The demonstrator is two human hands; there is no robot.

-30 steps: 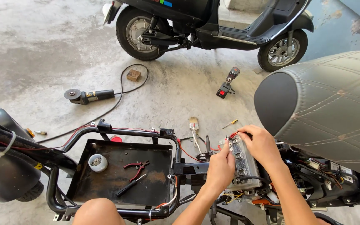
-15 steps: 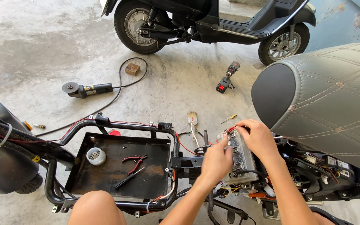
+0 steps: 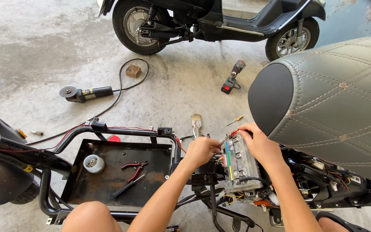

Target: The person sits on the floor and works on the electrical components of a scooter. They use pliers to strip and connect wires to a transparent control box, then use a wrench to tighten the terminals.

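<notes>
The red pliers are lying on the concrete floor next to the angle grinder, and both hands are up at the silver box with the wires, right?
Not quite. In the head view the red pliers lie in the black metal tray of the scooter frame, not on the floor by the angle grinder. The left hand and right hand are indeed at the silver box.

- The left hand (image 3: pixel 201 150) held a thin tool against the silver controller box (image 3: pixel 240 165).
- The right hand (image 3: pixel 259 144) gripped the box's far end.
- Red pliers (image 3: pixel 135 169) lay in the black tray (image 3: pixel 108 189).
</notes>
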